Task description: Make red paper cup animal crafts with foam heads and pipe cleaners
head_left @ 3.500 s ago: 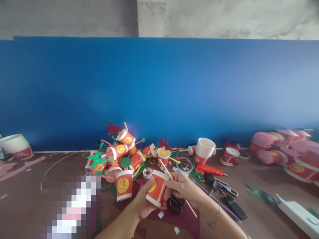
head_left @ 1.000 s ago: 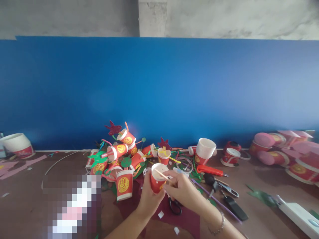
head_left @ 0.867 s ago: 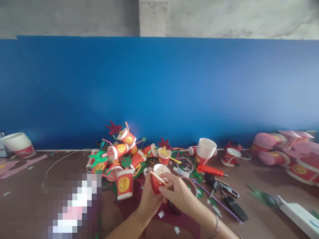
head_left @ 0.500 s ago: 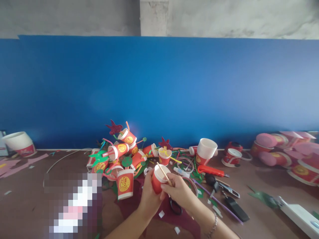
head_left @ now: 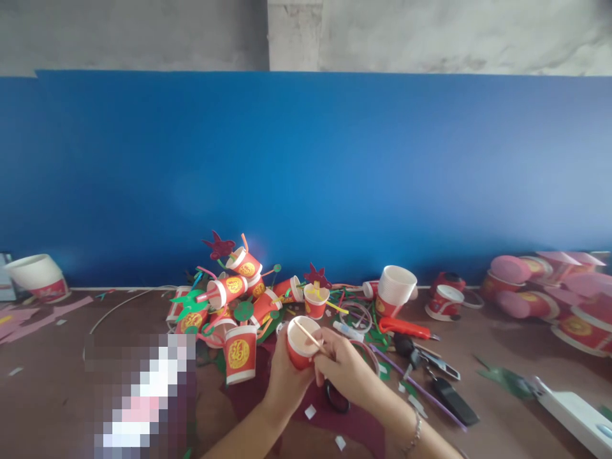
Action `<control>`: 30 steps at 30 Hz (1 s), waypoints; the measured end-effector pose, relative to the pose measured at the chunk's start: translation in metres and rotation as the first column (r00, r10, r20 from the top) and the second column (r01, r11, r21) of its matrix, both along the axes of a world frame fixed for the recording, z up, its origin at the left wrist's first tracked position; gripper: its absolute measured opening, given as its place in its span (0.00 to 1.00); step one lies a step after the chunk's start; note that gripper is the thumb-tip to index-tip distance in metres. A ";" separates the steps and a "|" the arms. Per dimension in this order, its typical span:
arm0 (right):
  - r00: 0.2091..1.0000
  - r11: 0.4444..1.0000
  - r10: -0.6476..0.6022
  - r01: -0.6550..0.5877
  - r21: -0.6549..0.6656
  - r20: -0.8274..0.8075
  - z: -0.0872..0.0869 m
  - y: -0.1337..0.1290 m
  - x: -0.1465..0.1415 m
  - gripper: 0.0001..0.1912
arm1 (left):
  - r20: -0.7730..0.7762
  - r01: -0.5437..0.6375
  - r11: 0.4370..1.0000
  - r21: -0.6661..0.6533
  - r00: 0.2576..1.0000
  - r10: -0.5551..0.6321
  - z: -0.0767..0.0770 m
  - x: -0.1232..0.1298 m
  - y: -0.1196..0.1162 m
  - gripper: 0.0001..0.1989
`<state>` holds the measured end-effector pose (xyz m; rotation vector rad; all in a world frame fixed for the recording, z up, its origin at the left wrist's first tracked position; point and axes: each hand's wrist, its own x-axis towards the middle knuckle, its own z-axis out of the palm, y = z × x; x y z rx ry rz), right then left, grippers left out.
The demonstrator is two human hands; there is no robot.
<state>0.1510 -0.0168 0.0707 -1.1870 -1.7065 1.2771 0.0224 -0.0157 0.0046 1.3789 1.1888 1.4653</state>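
- Two bare hands are on my head feed, meeting low in the middle above the worktop (head_left: 57, 395).
- I read the left hand (head_left: 287, 379) as curled round the side of a red paper cup (head_left: 302, 361), thumb and fingers closed on it; the cup is held off the worktop, white mouth tipped up toward my view.
- From my end the right hand (head_left: 342, 363) has its grip pinched on a thin wooden stick (head_left: 308, 333), whose free end crosses the cup's mouth. I can't tell whether the tip dips inside.
- Under the right hand I make out a black scissors handle (head_left: 342, 409), lying on a maroon sheet (head_left: 356, 430); scraps of white paper (head_left: 310, 412) are near it.
- Just left of the held cup I see a standing cup (head_left: 240, 354) with a yellow emblem, touching a heap of decorated cups (head_left: 227, 292).
- Behind and to the right, I have a stack of white-rimmed cups (head_left: 394, 299), an orange cutter (head_left: 405, 327) and a purple straw (head_left: 442, 410).
- Beside that straw I find a black key fob (head_left: 452, 400).
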 end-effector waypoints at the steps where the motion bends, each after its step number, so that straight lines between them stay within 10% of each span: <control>1: 0.998 1.000 0.001 -0.002 -0.003 -0.057 0.007 0.000 0.004 0.09 | -0.012 -0.004 1.000 0.016 1.000 0.004 -0.001 0.000 0.000 0.31; 8: 0.801 0.829 -0.478 0.547 0.117 -0.360 0.049 0.000 0.041 0.18 | -0.080 0.070 0.986 0.149 0.995 -0.059 0.005 0.001 -0.006 0.30; 13: 0.747 0.705 -0.593 0.662 0.254 -0.300 0.056 0.001 0.055 0.19 | -0.140 0.105 0.962 0.254 0.988 -0.071 0.006 0.002 -0.007 0.28; 20: 0.891 0.872 -0.420 0.448 0.197 -0.172 0.046 0.002 0.043 0.26 | -0.284 0.132 0.927 0.351 0.958 -0.028 -0.006 -0.003 -0.007 0.29; 30: 0.936 0.912 -0.345 0.351 0.210 -0.068 0.041 0.001 0.040 0.26 | -0.385 0.224 0.821 0.525 0.923 -0.006 0.002 -0.005 -0.012 0.32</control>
